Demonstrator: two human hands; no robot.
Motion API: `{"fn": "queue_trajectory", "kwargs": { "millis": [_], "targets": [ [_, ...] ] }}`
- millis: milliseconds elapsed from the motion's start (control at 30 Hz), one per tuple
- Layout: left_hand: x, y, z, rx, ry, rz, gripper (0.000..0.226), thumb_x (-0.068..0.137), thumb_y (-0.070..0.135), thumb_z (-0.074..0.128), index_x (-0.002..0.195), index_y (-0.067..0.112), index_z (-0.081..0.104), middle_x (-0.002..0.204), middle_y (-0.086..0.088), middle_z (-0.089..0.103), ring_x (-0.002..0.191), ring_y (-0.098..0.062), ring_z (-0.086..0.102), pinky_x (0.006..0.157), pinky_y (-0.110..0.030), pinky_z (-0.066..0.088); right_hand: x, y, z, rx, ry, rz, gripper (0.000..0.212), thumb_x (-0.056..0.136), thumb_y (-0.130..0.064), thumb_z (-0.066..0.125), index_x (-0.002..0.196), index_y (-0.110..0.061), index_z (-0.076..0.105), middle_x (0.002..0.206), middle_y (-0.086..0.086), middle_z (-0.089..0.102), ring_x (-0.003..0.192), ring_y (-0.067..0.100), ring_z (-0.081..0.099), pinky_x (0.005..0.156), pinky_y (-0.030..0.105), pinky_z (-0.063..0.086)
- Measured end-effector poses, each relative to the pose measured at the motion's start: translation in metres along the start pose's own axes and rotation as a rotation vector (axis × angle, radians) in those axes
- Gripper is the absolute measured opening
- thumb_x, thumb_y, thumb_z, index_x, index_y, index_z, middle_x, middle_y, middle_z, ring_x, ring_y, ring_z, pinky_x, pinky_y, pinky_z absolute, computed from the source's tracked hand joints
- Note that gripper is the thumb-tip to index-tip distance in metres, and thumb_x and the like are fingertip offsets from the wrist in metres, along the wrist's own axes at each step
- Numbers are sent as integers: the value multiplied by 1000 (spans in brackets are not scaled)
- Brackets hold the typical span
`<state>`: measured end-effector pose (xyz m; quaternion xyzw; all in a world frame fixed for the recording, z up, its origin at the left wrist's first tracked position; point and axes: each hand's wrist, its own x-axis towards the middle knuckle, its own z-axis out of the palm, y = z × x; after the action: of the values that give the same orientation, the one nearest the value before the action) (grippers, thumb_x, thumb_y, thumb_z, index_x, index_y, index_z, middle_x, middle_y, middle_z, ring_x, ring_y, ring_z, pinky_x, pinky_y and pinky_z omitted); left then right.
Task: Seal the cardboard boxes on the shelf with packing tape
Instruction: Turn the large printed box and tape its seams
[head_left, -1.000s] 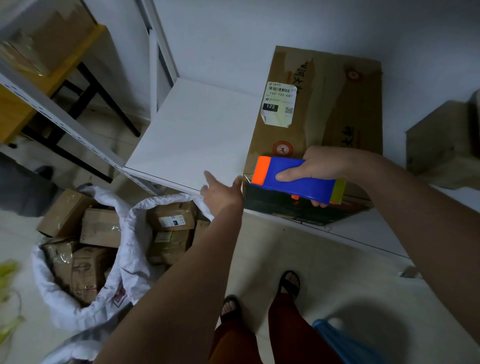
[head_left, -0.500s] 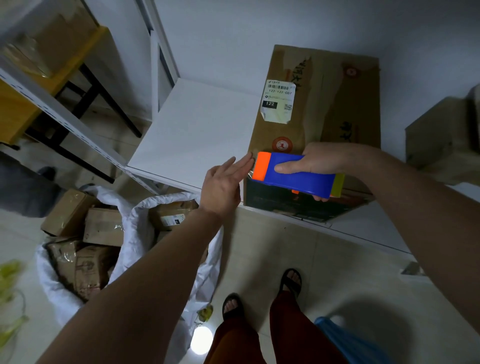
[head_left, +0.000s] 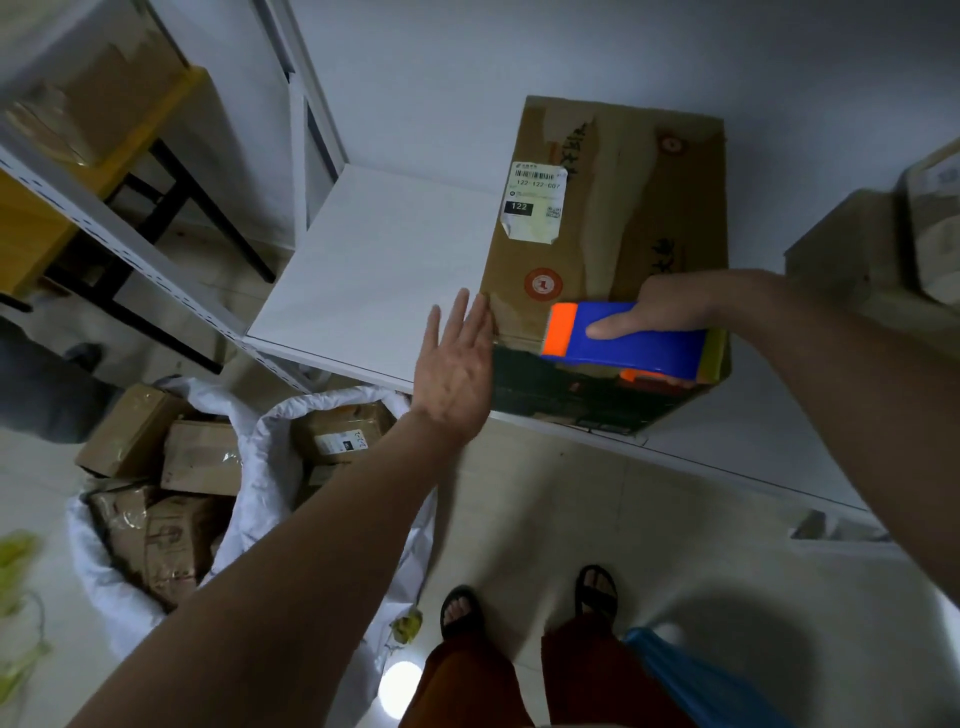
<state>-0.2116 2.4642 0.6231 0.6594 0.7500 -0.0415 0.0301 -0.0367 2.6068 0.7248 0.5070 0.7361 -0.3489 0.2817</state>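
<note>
A brown cardboard box (head_left: 613, 208) with a white shipping label lies on the white shelf (head_left: 374, 275), its near end at the shelf's front edge. My right hand (head_left: 675, 306) grips a blue and orange tape dispenser (head_left: 623, 340) pressed against the box's near top edge, index finger stretched along its blue body. My left hand (head_left: 457, 358) is flat with straight fingers, fingertips touching the box's near left corner.
A second cardboard box (head_left: 872, 260) stands on the shelf at the far right. Below left, a white sack (head_left: 260, 467) holds several small parcels. A yellow table (head_left: 31, 228) stands behind the shelf frame. My sandalled feet are on the tiled floor.
My left hand rose from the shelf's front edge and opened flat against the box's left corner. The dispenser moved slightly right along the box's near edge.
</note>
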Motion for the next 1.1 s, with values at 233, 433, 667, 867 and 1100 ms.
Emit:
{"fn": "queue_trajectory", "kwargs": {
  "millis": [233,433,667,867,1100],
  "targets": [
    [0,27,13,-6,-10,29,71,96,10,31,151,6,-13,159,-11,-17,147,-24,-17,121,-36,-3,0,8,-1,119,-65,-65,56,83,-61,54,75,-6,61,55,7,68,44,14,64,57,25,52],
    [-3,33,6,-45,-44,-22,85,87,-1,39,152,9,-13,159,-7,-20,146,-19,-20,121,-33,-5,0,29,0,172,-97,-101,55,82,-59,58,80,-4,62,61,11,70,49,19,67,51,26,55],
    [-5,42,3,-59,-41,-82,84,89,-5,40,152,11,-14,159,-6,-22,145,-19,-23,118,-30,-11,-6,74,-6,135,-55,-99,53,74,-61,60,78,-8,64,67,11,71,59,24,67,57,26,52],
    [-1,80,5,-57,7,-45,86,82,-3,35,150,8,-18,158,-13,-21,145,-24,-22,121,-38,-6,-1,71,-7,3,12,-57,54,78,-67,54,75,-14,58,71,5,63,63,17,60,58,23,43],
    [0,102,13,-9,-30,4,80,93,13,39,150,10,-18,158,-9,-23,145,-23,-24,121,-36,-6,1,72,-7,26,-1,-66,57,77,-68,54,76,-12,61,68,6,67,57,17,63,53,22,43]
  ]
}}
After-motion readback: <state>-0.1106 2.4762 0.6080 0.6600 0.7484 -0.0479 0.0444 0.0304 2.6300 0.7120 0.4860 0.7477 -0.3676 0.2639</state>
